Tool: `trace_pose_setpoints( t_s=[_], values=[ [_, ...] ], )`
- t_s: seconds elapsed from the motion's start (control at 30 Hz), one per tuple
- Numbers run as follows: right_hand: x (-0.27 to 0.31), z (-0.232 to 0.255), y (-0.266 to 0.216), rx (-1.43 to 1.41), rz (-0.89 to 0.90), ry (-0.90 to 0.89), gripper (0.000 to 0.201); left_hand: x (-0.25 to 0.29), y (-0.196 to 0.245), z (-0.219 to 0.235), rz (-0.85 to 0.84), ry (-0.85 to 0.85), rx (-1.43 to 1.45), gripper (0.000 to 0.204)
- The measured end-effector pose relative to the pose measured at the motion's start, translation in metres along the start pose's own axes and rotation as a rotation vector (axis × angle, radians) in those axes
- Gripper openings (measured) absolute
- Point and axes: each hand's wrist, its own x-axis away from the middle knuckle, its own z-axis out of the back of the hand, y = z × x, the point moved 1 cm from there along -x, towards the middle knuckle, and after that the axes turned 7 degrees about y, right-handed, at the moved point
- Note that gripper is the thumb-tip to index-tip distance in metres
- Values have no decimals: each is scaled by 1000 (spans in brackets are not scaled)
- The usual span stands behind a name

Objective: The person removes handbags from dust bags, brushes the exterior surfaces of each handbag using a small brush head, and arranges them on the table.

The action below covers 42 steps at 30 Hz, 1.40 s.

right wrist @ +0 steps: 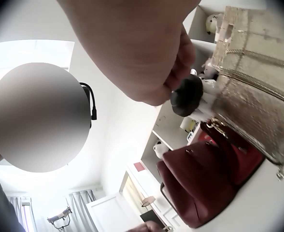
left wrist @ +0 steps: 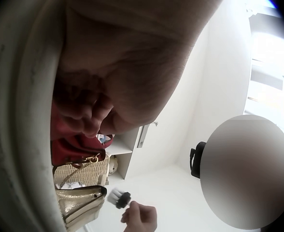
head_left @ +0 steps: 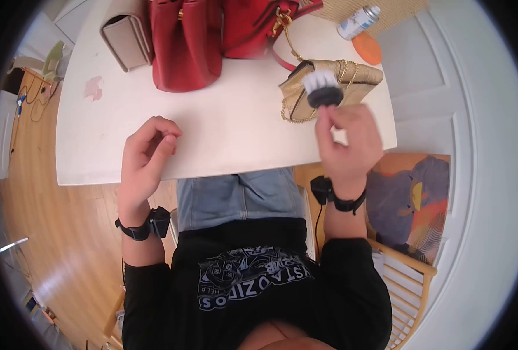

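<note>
My right hand pinches a small round scrub brush by its thin stem, white bristles pointing up and away from me. The brush overlaps the gold chain-strap handbag in the head view; the left wrist view has the bristles close beside that bag. Near the front edge of the table, my left hand stays loosely curled with nothing in it. From the right wrist, the brush's black base shows in front of the bag, while most of my fingertips are hidden behind the hand.
Two red handbags stand at the back of the white table, a beige bag to their left. A spray can and an orange oval pad lie at the back right. A wall panel borders the right side.
</note>
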Motion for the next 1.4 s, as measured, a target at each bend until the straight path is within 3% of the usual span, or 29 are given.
trace_pose_setpoints(
  t_s=[0.17, 0.23, 0.37, 0.4, 0.47, 0.57, 0.7, 0.83, 0.9, 1.0, 1.03, 1.13, 1.27, 1.4],
  values=[
    [26, -2, -9, -53, -90, -177, 24, -1, 0, 3, 14, -1, 41, 8],
    [15, 6, -12, -10, -53, -133, 24, -2, -2, 2, -11, -15, 27, 7],
    [-7, 18, -7, -41, -36, 181, 27, 0, -3, 1, -11, -7, 21, 7],
    [-6, 17, -7, -42, -35, 184, 27, 0, -2, 0, -13, -2, 31, 7],
    [-2, 13, -4, -18, -38, 157, 29, -2, -1, 2, -32, 12, 39, 7],
    [27, -1, 6, -70, -130, -110, 26, -1, -4, 5, 6, -27, 22, 8],
    [48, 0, 8, -72, -123, -252, 26, -1, -6, 4, -9, -25, 13, 8],
    [31, 19, 16, -47, -153, -153, 25, -1, -6, 3, -18, -31, -13, 8],
    [21, 26, 24, -12, -128, 62, 23, -4, -3, 2, -18, -46, -19, 8],
    [18, 26, 37, 7, -185, 236, 22, -5, -2, 1, -5, -57, -24, 8],
    [20, 24, 37, 8, -186, 238, 22, -5, -2, 1, -1, -51, -28, 8],
    [32, 11, 30, 33, -212, -32, 24, -1, -1, 0, -14, 3, -3, 7],
    [53, 15, 35, -17, -277, -48, 22, -3, -4, 0, -25, 2, 24, 7],
    [38, 37, 50, 59, -252, 16, 21, -5, 1, -3, 21, -16, 11, 8]
  ],
)
